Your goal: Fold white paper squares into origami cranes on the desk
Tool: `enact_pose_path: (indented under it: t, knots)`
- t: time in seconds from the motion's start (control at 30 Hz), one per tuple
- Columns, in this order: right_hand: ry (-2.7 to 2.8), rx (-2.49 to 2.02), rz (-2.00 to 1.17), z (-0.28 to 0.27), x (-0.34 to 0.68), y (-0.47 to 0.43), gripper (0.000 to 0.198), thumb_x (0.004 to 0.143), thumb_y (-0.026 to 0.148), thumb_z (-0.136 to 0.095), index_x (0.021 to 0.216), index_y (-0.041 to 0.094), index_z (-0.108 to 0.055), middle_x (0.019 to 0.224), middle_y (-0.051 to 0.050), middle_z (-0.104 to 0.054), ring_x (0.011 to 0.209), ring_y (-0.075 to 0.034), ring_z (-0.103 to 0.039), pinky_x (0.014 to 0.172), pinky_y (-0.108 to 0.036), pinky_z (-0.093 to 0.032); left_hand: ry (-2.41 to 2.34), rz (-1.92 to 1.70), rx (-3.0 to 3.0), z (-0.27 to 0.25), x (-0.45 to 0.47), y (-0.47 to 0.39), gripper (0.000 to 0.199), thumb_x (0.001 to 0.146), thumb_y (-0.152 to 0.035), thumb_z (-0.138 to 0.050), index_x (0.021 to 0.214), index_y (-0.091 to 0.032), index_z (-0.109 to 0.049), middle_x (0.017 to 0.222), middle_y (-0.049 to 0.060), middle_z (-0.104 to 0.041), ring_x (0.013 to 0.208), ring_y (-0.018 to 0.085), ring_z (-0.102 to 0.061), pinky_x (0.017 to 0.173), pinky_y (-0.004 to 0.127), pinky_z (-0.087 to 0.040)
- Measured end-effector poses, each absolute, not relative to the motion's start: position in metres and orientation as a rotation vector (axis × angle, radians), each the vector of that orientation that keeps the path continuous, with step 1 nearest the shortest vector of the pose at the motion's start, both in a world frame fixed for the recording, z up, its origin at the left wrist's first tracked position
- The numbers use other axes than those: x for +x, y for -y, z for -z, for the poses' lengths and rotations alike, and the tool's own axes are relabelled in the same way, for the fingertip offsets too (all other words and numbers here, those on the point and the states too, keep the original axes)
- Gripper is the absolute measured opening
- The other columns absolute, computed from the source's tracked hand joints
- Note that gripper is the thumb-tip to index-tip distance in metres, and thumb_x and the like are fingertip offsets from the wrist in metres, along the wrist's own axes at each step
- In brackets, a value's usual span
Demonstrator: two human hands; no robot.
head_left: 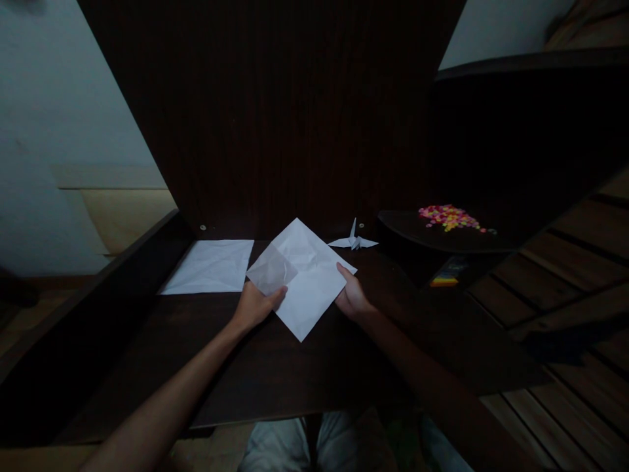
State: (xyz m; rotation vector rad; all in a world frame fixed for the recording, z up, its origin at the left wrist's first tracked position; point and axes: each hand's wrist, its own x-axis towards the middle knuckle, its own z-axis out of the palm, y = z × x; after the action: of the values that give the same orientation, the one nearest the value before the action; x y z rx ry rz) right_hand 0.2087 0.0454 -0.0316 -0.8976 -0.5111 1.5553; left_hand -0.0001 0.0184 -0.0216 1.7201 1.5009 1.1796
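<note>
A creased white sheet of paper [314, 288] is held up between my two hands, turned so that one corner points toward me. My left hand [255, 305] grips its left side, thumb on top, where a thinner-looking greyish layer [270, 269] overlaps the sheet. At the right corner, my right hand [351, 295] pinches the edge with the thumb on top and fingers underneath. Behind the sheet to the right lies a folded white paper crane [354, 242] with its wings spread.
More white paper [211, 265] lies flat at the left on the dark wooden desk [236, 373]. A pile of small colourful pieces [449, 216] sits on a raised shelf [407, 229] at the right, with a yellow-orange item [445, 282] below. A tall dark panel [275, 118] stands behind.
</note>
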Motion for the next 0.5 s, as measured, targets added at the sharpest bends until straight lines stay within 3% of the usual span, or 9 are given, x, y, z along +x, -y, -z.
enact_pose_path:
  t: [0.23,0.5]
  knots:
    - [0.559,-0.835,-1.562,0.025,0.215,-0.046,0.023,0.081,0.028,-0.049,0.095,0.018,-0.063,0.097,-0.006,-0.072,0.099,-0.023,-0.065,0.088,-0.036,-0.052,-1.467,-1.235,1.621,0.017,-0.003,-0.021,0.05,0.065,-0.036,-0.068,0.107,-0.008,-0.061,0.107,0.013,-0.068,0.098,0.028,-0.064,0.087,0.04,-0.052]
    - [0.689,-0.822,-1.789,0.007,0.238,-0.041,0.028,0.078,0.03,-0.046,0.082,0.012,-0.067,0.085,-0.01,-0.072,0.09,-0.024,-0.067,0.079,-0.032,-0.053,-1.517,-1.203,1.527,0.017,-0.021,-0.032,0.036,0.061,-0.035,-0.068,0.087,-0.01,-0.067,0.085,0.009,-0.072,0.079,0.026,-0.067,0.069,0.034,-0.055]
